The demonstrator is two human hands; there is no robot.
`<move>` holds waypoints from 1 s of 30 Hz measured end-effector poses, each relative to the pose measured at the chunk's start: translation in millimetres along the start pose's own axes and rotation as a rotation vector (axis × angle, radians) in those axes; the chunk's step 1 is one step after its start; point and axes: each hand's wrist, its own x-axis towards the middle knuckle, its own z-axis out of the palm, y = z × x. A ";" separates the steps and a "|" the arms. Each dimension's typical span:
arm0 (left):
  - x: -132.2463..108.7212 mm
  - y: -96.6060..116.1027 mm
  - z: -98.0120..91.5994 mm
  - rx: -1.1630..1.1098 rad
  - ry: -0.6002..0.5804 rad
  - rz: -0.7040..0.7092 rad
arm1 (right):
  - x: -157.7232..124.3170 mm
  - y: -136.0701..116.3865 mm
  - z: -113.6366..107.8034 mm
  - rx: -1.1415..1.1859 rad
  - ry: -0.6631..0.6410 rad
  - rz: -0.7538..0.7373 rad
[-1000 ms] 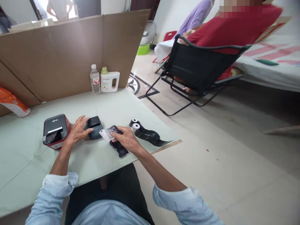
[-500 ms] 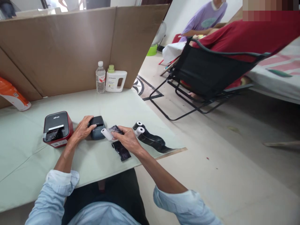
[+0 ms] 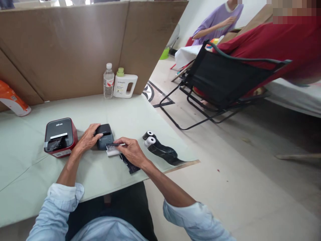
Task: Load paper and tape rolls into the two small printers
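Observation:
My left hand (image 3: 86, 140) rests on the left side of a small dark grey printer (image 3: 104, 135), fingers curled over it. My right hand (image 3: 130, 150) pinches the black wrapper (image 3: 127, 162) of a white paper roll (image 3: 112, 151) that lies on the pale green table (image 3: 120, 113) just in front of the printer. The wrapper's tail trails toward the table's front edge. A red-and-black label printer (image 3: 59, 136) stands left of my left hand.
Two more white rolls in black wrapping (image 3: 157, 147) lie to the right near the table edge. A water bottle (image 3: 108, 81) and white jug (image 3: 124, 85) stand by the cardboard screen (image 3: 75, 47). People sit beyond a black folding chair (image 3: 225, 80).
The paper roll went from held up in my right hand down to the table by the small printer. My left hand stayed on the printer. The camera shifted slightly.

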 end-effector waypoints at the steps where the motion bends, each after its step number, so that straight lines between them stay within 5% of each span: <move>1: 0.4 0.3 0.2 -0.009 0.000 -0.006 | 0.2 -0.1 -0.1 -0.012 -0.006 -0.008; 12: 10.5 4.7 1.2 -0.035 0.036 -0.135 | 30.1 -30.7 2.2 -0.021 0.102 -0.192; 21: 16.3 8.0 0.4 -0.052 0.051 -0.183 | 56.4 -5.2 26.3 -0.046 0.170 -0.405; 30: 14.8 11.1 1.0 -0.061 0.054 -0.193 | 52.4 -1.8 17.0 -0.148 0.106 -0.439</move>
